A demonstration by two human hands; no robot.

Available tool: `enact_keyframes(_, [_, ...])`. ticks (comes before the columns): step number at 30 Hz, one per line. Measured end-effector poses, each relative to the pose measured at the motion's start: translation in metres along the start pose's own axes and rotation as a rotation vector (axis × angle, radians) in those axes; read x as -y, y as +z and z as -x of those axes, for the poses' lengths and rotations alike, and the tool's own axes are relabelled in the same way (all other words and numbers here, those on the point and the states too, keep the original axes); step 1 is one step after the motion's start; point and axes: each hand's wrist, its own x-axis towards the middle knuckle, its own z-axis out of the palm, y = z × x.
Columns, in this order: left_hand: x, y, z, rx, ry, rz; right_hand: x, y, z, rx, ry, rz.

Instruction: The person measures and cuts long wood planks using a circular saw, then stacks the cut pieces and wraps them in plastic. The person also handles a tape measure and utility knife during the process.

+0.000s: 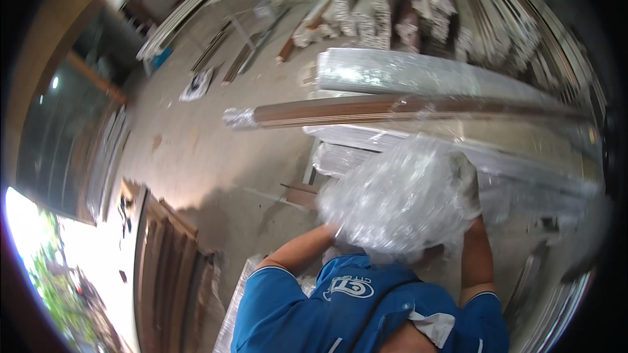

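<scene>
A big crumpled mass of clear plastic film (392, 196) is held up in front of my chest. My right hand (465, 186), in a pale work glove, grips its right side with the fingers curled in. My left forearm (301, 248) reaches to the film's lower left, where the plastic hides that hand and its fingers. Beyond the film lies a long bundle of brown profiles (327, 111). Its left end is wrapped in clear film (239, 118), and more film covers parts of it toward the right.
Film-wrapped silver-white packs (418, 70) lie beneath and behind the brown bundle. Stacks of long pale profiles (373, 13) fill the far right. Brown boards (163, 274) lean at the lower left. Loose strips (252, 52) lie on the concrete floor (190, 137) farther off.
</scene>
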Motion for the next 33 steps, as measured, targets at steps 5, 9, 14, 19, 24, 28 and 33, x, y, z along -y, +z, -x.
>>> enact_keyframes(5, [0.03,-0.101,0.027,-0.367,0.022,0.126,-0.052,0.149,-0.032,0.355,0.625,-0.862])
enact_keyframes(9, [0.064,-0.236,0.082,-0.778,-0.03,0.246,-0.039,0.264,-0.041,0.648,0.859,-0.753])
enact_keyframes(14, [0.092,-0.31,0.177,-0.834,-0.116,0.294,-0.031,0.345,-0.09,1.214,0.328,0.706])
enact_keyframes(19, [0.092,-0.299,0.222,-0.591,-0.163,0.22,-0.01,0.394,-0.204,0.667,-0.831,1.007])
enact_keyframes(24, [0.107,-0.357,0.255,-0.917,-0.193,0.209,-0.058,0.492,-0.191,0.794,0.7,-0.472])
enact_keyframes(28, [0.125,-0.428,0.277,-1.259,-0.173,0.277,-0.084,0.504,-0.155,1.011,0.89,-0.744])
enact_keyframes(33, [0.151,-0.443,0.284,-1.307,-0.213,0.403,-0.077,0.488,-0.195,1.5,0.676,-0.268])
